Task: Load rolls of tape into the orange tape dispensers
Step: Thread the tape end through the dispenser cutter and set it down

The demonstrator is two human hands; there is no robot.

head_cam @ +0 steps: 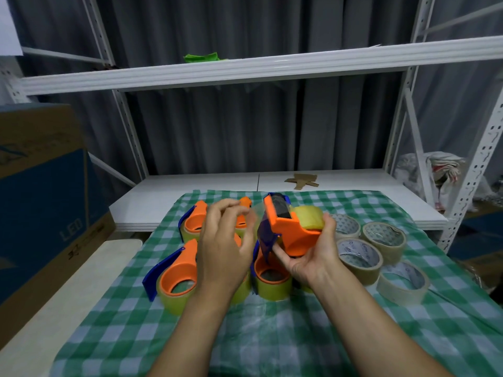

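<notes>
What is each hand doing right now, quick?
Left hand: fingers curled, whether it grips anything cannot be told.
Right hand: holds the orange plastic tape dispenser loaded with a yellowish tape roll.

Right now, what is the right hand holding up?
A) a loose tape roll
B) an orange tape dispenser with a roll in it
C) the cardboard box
B: the right hand grips the orange tape dispenser, with a yellowish roll seated in it.
</notes>
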